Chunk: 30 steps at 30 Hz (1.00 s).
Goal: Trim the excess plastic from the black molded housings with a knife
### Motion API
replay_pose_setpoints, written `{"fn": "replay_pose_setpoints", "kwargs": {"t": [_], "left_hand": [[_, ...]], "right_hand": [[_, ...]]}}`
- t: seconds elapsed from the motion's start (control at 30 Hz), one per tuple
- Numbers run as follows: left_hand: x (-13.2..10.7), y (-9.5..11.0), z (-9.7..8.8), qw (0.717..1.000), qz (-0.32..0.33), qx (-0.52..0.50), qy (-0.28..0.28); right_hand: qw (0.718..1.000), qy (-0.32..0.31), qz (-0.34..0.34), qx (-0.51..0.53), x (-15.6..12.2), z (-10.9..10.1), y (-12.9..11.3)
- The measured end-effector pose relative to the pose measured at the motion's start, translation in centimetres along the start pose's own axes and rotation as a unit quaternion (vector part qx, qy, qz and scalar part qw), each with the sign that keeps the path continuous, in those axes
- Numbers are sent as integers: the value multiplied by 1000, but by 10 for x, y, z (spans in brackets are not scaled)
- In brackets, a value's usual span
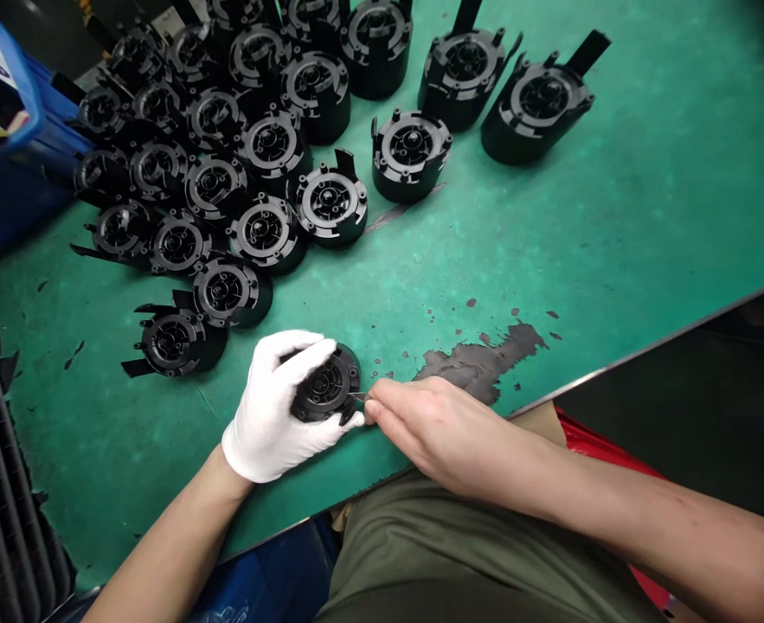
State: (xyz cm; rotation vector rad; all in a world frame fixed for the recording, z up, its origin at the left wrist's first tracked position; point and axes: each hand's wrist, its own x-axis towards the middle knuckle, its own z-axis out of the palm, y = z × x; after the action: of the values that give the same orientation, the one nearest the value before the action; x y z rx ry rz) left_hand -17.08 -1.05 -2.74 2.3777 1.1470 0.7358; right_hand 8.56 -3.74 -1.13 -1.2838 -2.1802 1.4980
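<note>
A round black plastic housing (322, 386) rests near the table's front edge, its ribbed inner face turned up. Around its left side wraps my left hand (276, 411) in a white glove, thumb and fingers closed on the rim. My bare right hand (414, 420) is to the right of the housing, with fingertips pinched together. Between them sticks out a thin pointed metal tool (358, 395), possibly a blade, its tip at the housing's right rim. Most of that tool is hidden by the fingers.
Several similar black housings (265, 229) stand in rows on the green tabletop (641, 208), at the back and left. A blue bin (37, 164) stands at the far left. Dark worn patches (485, 363) mark the surface. A ribbed dark grille (5, 484) borders the left edge.
</note>
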Motion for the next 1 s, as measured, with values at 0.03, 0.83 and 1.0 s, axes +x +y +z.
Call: {"fn": "replay_pose_setpoints", "kwargs": {"t": [0.03,0.83,1.0], "left_hand": [[0,0,0,1000,1,0,1],[-2,-4,0,996,-46,-53,56],[-6,-13,6,982,-98,-122,107]], "right_hand": [[1000,0,-1,11,1,-1,1],[949,214,-118,-198,-3,-17,15],[963,217,-126,-98,-6,-22,19]]}}
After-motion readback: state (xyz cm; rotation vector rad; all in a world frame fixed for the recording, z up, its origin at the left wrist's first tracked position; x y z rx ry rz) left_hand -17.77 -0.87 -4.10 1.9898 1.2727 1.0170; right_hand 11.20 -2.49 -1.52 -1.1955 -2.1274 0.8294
